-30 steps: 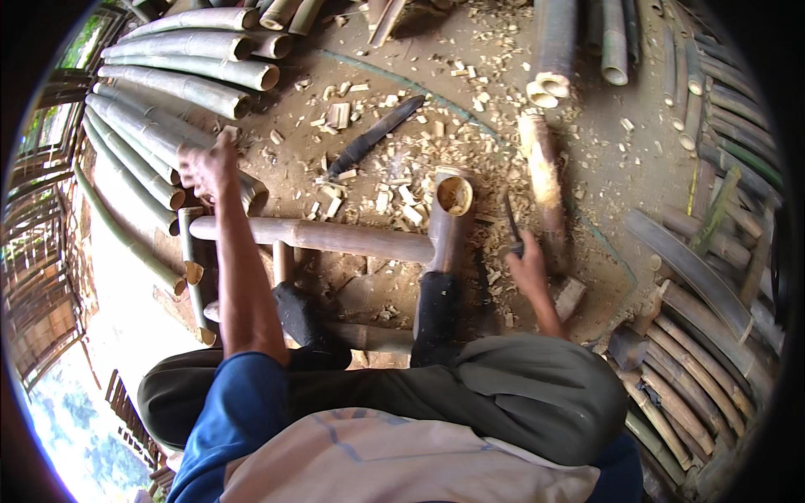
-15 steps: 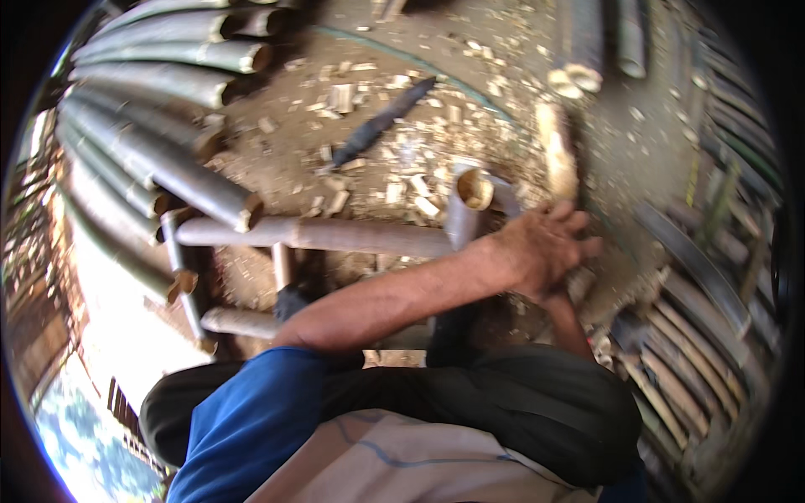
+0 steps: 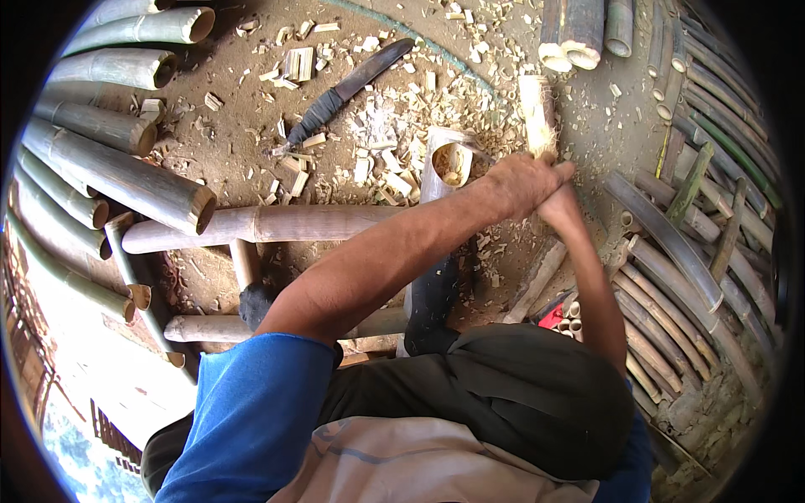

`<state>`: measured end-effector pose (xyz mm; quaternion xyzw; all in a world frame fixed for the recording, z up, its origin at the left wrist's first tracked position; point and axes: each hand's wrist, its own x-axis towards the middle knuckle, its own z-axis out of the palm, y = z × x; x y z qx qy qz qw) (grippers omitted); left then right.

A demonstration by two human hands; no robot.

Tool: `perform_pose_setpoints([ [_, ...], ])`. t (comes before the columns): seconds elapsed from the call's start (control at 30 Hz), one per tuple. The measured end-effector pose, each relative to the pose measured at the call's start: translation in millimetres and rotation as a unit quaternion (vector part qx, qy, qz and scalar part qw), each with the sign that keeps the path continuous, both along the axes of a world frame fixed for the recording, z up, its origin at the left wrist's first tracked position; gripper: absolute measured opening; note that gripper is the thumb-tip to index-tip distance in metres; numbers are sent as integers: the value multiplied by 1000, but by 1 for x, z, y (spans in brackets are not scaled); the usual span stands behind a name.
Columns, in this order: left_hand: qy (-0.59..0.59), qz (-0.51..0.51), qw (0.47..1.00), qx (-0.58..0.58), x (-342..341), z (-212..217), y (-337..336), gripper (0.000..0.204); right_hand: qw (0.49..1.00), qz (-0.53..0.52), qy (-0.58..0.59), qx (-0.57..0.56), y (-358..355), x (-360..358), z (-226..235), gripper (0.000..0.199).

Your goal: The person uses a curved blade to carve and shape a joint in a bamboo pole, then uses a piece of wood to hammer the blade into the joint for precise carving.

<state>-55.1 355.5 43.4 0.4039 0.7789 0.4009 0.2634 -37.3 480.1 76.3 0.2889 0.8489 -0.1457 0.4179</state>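
Observation:
My left hand (image 3: 521, 186) reaches across to the right, its fingers closed, beside the open top of an upright bamboo post (image 3: 433, 186). What it holds, if anything, is hidden. My right hand (image 3: 559, 201) meets it from below, mostly covered, so its fingers do not show. A pale, rough-shaved wooden piece (image 3: 537, 113) extends away just beyond both hands; whether either touches it I cannot tell. The post joins a bamboo frame whose long rail (image 3: 310, 223) runs left. A thin grey strip (image 3: 476, 144) shows between the post's rim and my left hand.
A large knife (image 3: 348, 94) with a dark wrapped handle lies on the ground among wood chips (image 3: 394, 159). Thick bamboo poles (image 3: 126, 172) jut in from the left. Cut bamboo lengths (image 3: 671, 327) are stacked at the right, and more poles (image 3: 581, 33) lie at the far right.
My left hand's fingers have gone from loosely spread to closed together over my right hand. The whole view has shifted, with ground things now higher and farther left. The knife lies still.

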Motion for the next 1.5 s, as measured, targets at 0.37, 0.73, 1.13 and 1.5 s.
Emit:
perform_pose_setpoints([
  [0.37, -67, 343, 922, 166, -11, -4, -43, 96, 824, 561, 70, 43, -36, -99, 20, 28],
  [0.73, -67, 317, 942, 92, -5, -11, -40, 97, 883, 464, 56, 42, -45, -77, 19, 25],
  [1.13, -116, 410, 877, 223, -5, -13, -63, 93, 747, 645, 159, 22, -70, -99, 17, 17],
  [1.5, -91, 337, 931, 107, 28, 3, -33, 107, 794, 598, 5, -109, -8, -68, 7, 31],
])
